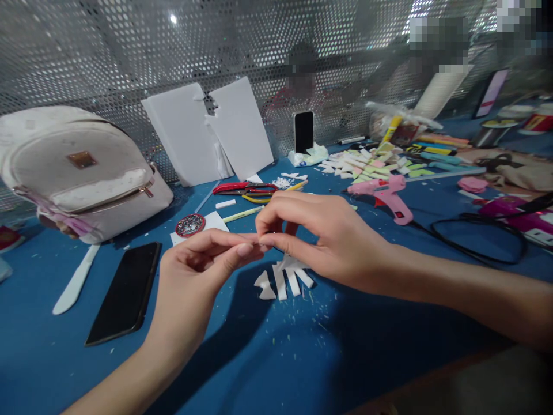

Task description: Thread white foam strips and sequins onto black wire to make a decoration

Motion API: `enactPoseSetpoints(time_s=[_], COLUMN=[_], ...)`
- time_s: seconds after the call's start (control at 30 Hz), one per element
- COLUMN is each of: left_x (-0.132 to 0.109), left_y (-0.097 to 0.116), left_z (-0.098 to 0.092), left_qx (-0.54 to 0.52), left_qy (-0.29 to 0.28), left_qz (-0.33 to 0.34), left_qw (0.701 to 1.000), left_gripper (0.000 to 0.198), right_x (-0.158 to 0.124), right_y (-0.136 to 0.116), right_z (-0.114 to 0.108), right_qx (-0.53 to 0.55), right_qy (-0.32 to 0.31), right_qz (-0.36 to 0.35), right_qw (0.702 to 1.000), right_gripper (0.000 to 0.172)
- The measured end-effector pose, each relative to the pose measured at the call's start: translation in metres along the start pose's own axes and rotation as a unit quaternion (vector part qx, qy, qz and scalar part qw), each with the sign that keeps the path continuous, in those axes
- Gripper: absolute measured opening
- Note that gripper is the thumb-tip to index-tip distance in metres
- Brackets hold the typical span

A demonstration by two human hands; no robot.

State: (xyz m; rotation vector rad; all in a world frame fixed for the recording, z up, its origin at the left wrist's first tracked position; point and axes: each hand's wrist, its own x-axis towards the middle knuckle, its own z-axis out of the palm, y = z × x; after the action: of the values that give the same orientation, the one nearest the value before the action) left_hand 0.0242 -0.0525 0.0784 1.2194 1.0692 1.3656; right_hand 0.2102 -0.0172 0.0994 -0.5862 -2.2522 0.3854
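My left hand (203, 265) and my right hand (319, 233) meet above the blue table (268, 357), fingertips pinched together at the middle of the view. Both pinch something tiny between thumb and forefinger that I cannot make out. Right below the hands lie several small white foam strips and triangles (283, 281). A black phone (125, 291) lies flat to the left of my left wrist.
A white backpack (78, 173) stands at the left, a white plastic knife (76, 280) beside it. White foam sheets (211, 132) lean on the perforated wall. Scissors (244, 188), a pink glue gun (386, 196) with black cable, pastel foam pieces (371, 164) and an upright phone (303, 131) lie behind.
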Motion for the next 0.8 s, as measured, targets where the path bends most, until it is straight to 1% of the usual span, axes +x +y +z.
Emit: enactPoseSetpoints(time_s=[0.13,0.3,0.4,0.57,0.73,0.8], left_x=[0.001,0.002,0.003,0.005,0.011,0.013], left_y=[-0.001,-0.004,-0.007,-0.011,-0.015,-0.016], left_z=[0.0,0.0,-0.002,-0.007,-0.008,-0.009], left_qx=[0.001,0.01,0.021,0.021,0.011,0.006], left_qy=[-0.006,-0.016,-0.021,-0.055,-0.076,-0.076], left_qz=[-0.009,-0.028,-0.033,-0.037,-0.035,-0.033], left_qw=[1.0,0.999,0.999,0.998,0.996,0.997], left_gripper=[0.006,0.004,0.004,0.006,0.007,0.007], right_x=[0.001,0.003,0.003,0.002,0.004,0.005], right_y=[0.001,0.002,0.003,0.006,0.015,0.02], right_z=[0.001,0.004,0.005,0.007,0.008,0.007], right_qx=[0.031,0.098,0.122,0.143,0.182,0.191], right_qy=[-0.002,-0.013,-0.016,-0.013,-0.028,-0.036], right_qz=[0.012,0.069,0.088,0.101,0.125,0.14], right_qw=[0.999,0.993,0.988,0.984,0.975,0.971], right_gripper=[0.009,0.008,0.007,0.006,0.004,0.003])
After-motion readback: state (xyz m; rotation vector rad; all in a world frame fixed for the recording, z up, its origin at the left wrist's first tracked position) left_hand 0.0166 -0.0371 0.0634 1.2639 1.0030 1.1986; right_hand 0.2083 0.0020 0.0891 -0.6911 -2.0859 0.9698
